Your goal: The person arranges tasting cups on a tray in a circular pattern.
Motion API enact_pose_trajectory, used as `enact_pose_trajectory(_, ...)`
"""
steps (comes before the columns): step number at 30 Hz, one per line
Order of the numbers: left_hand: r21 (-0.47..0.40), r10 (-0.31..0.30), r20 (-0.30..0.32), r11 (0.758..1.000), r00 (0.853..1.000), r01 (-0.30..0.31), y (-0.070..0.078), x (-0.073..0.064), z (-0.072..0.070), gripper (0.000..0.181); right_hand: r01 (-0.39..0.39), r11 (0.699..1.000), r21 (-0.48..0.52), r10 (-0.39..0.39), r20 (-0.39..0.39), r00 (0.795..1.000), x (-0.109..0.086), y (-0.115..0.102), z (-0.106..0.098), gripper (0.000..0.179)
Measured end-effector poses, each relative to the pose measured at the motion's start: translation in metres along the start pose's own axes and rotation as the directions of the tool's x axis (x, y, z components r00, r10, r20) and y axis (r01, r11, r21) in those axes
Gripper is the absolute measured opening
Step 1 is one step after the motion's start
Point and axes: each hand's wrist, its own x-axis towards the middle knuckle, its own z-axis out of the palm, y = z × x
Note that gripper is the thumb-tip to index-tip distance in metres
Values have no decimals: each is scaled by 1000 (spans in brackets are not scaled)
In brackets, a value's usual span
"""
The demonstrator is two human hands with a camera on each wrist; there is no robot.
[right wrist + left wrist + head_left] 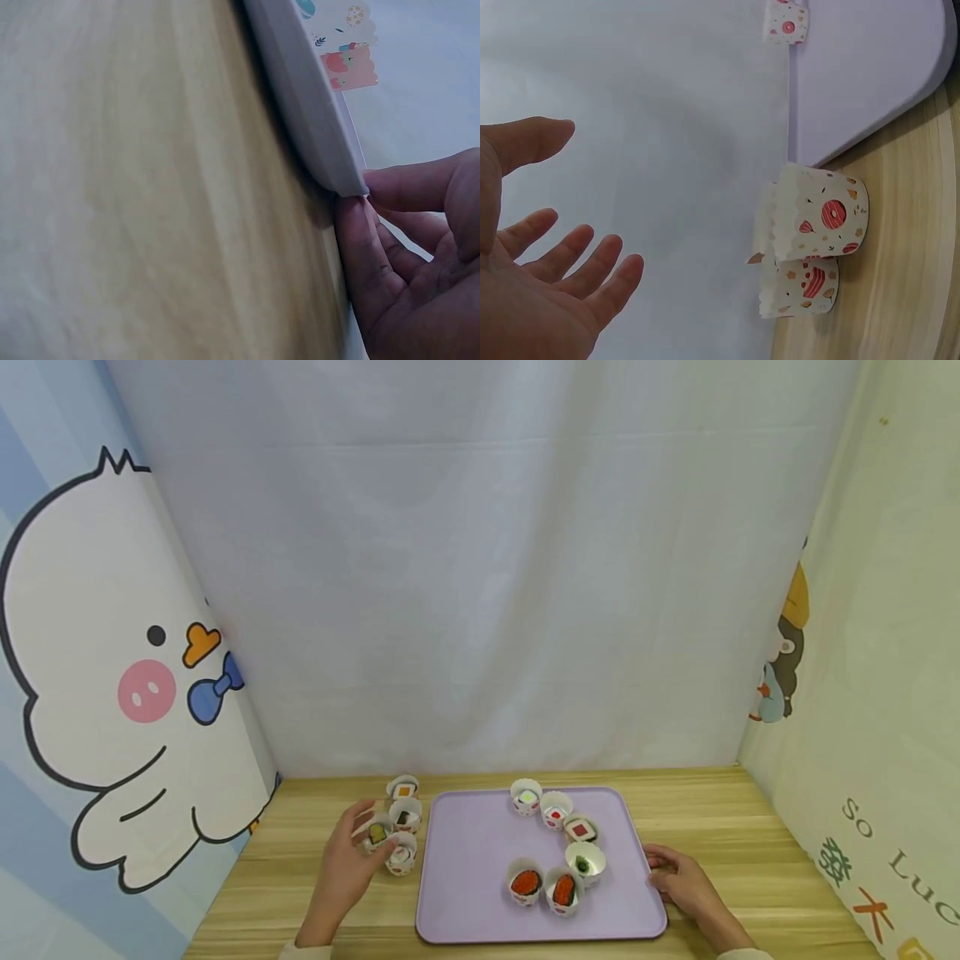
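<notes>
Pale cloth backs a wood-grain table. Leftmost, the left hand spreads wide, holding nothing, near four clustered paper cups. Six filled cups stand on the lilac tray, probably separating their sushi pieces; the right hand pinches the tray's right rim, likely steadying it.

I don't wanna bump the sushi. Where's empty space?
Lilac tray: bare between its left rim and six sushi-filled paper cups. Wooden table: bare right of the tray, beyond the right hand. Crowded: four more cups by the left hand.
</notes>
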Motion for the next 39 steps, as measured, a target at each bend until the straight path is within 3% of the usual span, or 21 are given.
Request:
enact_pose_trajectory(10,-22,-27,13,999,1000,28,-25,10,-12,72,-13,1000,-11,13,5,1000,0,-2,-1,55)
enact_pose_trajectory(22,-36,-141,83,989,986,145,-63,19,-13,81,-11,1000,-13,11,-1,1000,-1,-1,-1,55)
enact_pose_trajectory(32,-16,-142,105,989,984,145,-92,26,-8,82,-15,1000,-12,15,-3,1000,-1,-3,-1,54)
enact_pose_trajectory(39,-24,-143,122,989,982,147,-97,33,-3,81,-2,1000,-9,2,8,1000,2,1,-1,55)
